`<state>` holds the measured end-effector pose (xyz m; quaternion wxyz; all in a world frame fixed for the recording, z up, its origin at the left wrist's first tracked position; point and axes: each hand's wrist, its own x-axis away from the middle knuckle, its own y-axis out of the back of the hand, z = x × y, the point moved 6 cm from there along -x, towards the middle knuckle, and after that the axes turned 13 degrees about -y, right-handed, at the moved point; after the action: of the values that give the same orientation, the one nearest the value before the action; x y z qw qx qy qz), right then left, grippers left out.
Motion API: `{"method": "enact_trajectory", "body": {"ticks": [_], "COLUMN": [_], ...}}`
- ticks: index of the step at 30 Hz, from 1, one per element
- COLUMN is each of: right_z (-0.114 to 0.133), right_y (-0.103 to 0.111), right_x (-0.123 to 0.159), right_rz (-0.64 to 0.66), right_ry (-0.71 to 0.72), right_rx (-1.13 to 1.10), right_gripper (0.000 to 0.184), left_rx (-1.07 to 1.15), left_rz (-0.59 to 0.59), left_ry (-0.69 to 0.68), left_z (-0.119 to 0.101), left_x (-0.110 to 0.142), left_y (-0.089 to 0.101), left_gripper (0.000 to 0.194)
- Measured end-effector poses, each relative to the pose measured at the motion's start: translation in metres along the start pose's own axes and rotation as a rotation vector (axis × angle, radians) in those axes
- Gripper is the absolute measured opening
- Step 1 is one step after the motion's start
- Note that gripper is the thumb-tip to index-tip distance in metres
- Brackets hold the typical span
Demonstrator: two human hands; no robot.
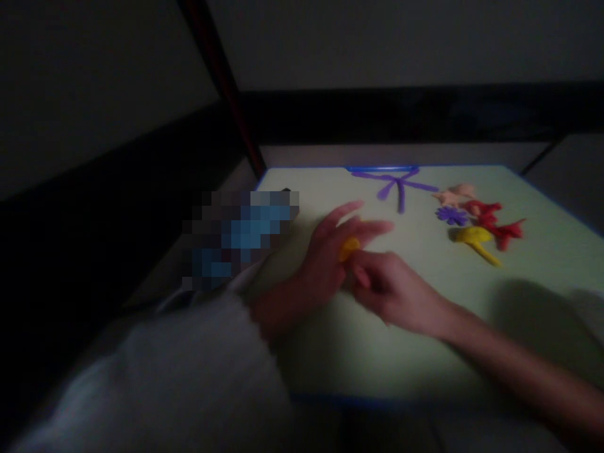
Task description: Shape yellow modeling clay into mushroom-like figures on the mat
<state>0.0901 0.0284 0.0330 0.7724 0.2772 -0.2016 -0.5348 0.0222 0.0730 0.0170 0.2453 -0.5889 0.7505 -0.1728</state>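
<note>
A small lump of yellow modelling clay (pixel 350 249) sits between my two hands above the table. My left hand (pixel 325 251) holds it against its inner side, with some fingers stretched out past it. My right hand (pixel 394 286) is closed, its fingertips pressed to the lump's near side. The left thumb's grip is partly hidden, and blur softens the outline of both hands. To the right of them lies a yellow mushroom-like clay shape (pixel 473 236) with a thin stem.
Beyond my hands are purple clay strips (pixel 401 195), a purple flower shape (pixel 452 216), a peach clay figure (pixel 450 195) and red clay pieces (pixel 486 212). A blue stick (pixel 382 168) lies at the far edge of the pale table (pixel 425 371). A pixelated object (pixel 255 229) is at left.
</note>
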Motion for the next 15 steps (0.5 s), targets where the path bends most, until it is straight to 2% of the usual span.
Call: {"method": "enact_trajectory", "body": {"ticks": [3, 6, 15], "right_z": [-0.004, -0.008, -0.007], "right_y": [-0.009, -0.016, -0.015], "right_x": [-0.003, -0.004, -0.002], "right_rz": [0.143, 0.247, 0.291], "right_ry": [-0.069, -0.148, -0.132], "right_rx": [-0.296, -0.44, -0.358], "right_gripper": [0.023, 0.023, 0.017], "left_rx": [-0.042, -0.084, -0.099], "left_rz": [0.057, 0.077, 0.13], "left_ry": [0.024, 0.031, 0.045], "left_z": [0.0, -0.001, 0.006], "left_x": [0.003, 0.007, 0.021], "left_y": [-0.004, -0.008, -0.014], "left_gripper": [0.025, 0.026, 0.037]}}
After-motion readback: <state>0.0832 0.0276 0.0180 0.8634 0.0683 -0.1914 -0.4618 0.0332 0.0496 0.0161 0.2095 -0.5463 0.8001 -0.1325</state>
